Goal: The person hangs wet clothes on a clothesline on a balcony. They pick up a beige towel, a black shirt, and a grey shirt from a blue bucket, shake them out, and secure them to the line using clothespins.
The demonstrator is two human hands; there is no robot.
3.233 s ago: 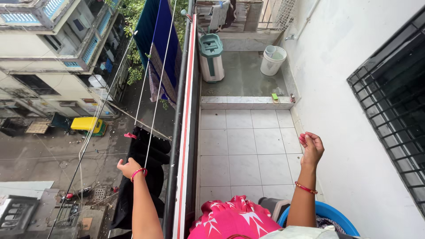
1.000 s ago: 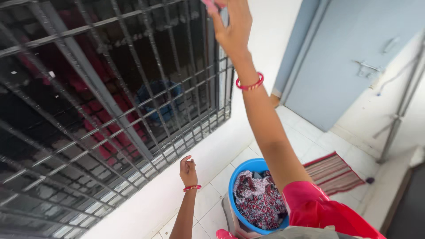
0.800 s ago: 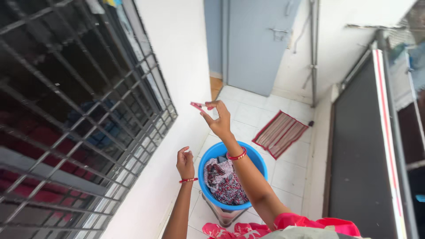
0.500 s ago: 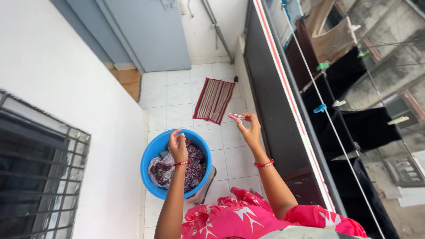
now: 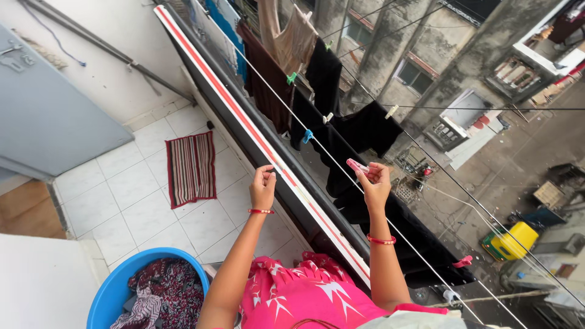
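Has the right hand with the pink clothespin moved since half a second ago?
Yes. The right hand, gripping the pink clothespin, has crossed from above the tiled floor, inside the balcony rail, to outside it at the clothesline.

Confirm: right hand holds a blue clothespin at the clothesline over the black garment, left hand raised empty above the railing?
Not quite. In the head view the clothespin in the right hand is pink, not blue. The rest stands: it is at the clothesline over the black garment, and the left hand is raised, seemingly empty, above the railing.
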